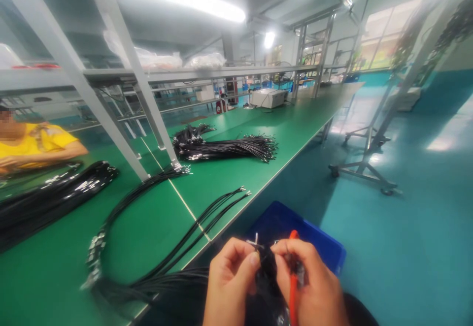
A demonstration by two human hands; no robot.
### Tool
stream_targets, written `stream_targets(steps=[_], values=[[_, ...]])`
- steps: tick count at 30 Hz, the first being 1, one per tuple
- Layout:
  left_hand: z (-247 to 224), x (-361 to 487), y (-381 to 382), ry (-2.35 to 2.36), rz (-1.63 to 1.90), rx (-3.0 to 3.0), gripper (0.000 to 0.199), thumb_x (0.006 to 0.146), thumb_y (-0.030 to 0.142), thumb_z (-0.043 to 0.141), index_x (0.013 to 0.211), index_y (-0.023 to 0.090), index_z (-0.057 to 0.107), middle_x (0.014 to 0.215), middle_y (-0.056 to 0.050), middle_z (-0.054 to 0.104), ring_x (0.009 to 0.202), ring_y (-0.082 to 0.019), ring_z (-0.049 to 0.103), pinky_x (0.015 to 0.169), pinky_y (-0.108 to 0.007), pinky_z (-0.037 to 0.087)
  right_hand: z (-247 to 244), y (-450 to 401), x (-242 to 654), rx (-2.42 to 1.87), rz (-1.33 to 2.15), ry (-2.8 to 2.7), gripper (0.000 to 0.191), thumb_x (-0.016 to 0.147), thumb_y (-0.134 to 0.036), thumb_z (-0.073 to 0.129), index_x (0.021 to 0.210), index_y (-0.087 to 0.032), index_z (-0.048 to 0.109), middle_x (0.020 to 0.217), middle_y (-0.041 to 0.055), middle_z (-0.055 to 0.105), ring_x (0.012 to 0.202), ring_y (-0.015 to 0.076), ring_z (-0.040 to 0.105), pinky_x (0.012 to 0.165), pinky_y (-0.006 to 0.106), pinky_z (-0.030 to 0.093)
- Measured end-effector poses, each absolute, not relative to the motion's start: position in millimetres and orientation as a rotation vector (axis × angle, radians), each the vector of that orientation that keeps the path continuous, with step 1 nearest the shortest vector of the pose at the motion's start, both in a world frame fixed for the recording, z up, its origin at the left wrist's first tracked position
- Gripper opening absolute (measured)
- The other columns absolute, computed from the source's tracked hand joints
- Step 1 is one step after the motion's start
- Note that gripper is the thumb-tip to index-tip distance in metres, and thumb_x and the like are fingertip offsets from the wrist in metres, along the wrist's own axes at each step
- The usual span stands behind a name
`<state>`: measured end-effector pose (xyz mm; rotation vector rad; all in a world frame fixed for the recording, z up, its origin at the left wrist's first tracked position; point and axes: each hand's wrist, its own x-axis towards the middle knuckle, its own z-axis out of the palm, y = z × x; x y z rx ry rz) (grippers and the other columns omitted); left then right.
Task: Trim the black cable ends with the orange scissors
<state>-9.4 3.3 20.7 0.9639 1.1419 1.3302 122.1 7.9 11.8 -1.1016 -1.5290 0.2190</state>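
Black cabling (266, 263), probably bendy, best held near tips: left hand (233, 277) pinches it, right hand (314, 277) too, clasping red-handled tool (293, 294)

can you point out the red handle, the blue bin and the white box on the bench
Red handle (293, 294): head view, lower stretch
Blue bin (315, 235): head view, far wall
White box (271, 99): head view, side facing the camera

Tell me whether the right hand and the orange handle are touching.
Touching. The head view shows the orange handle held in the right hand, with a finger crossing over it.
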Motion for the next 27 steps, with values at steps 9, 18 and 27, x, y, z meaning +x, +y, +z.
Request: stream_targets(steps=[9, 18, 27], values=[[30, 2, 2, 1.161, 1.396, 0.922, 0.032, 0.066, 0.040, 0.075, 0.060, 0.014, 0.057, 0.047, 0.006, 0.047, 0.041, -0.004, 0.037, 0.041, -0.015, 0.029, 43, 24, 114, -1.008, 1.315, -1.097, 0.016, 0.073, -0.027, 0.069, 0.076, -0.022, 0.054, 0.068, -0.0046, 0.061, 0.061, 0.0118, 0.059, 0.058, 0.021, 0.048], [20, -6, 5, 1.064, 1.315, 0.921, 0.030, 0.068, 0.040, 0.075, 0.063, 0.015, 0.059, 0.051, 0.005, 0.050, 0.043, -0.005, 0.039, 0.041, -0.015, 0.030, 17, 22, 115, -1.077, 0.586, -1.429, 0.011, 0.076, -0.016, 0.057, 0.080, -0.025, 0.053, 0.064, -0.0051, 0.062, 0.052, 0.0125, 0.060, 0.050, 0.020, 0.047], [21, -10, 8, 1.033, 1.464, 0.806, 0.023, 0.068, 0.035, 0.077, 0.068, 0.016, 0.063, 0.059, 0.004, 0.057, 0.049, -0.006, 0.045, 0.049, -0.015, 0.039, 37, 4, 125, -1.239, 1.148, -1.308, 0.017, 0.066, -0.027, 0.062, 0.082, -0.023, 0.056, 0.065, -0.0035, 0.061, 0.054, 0.0142, 0.059, 0.054, 0.025, 0.048]])
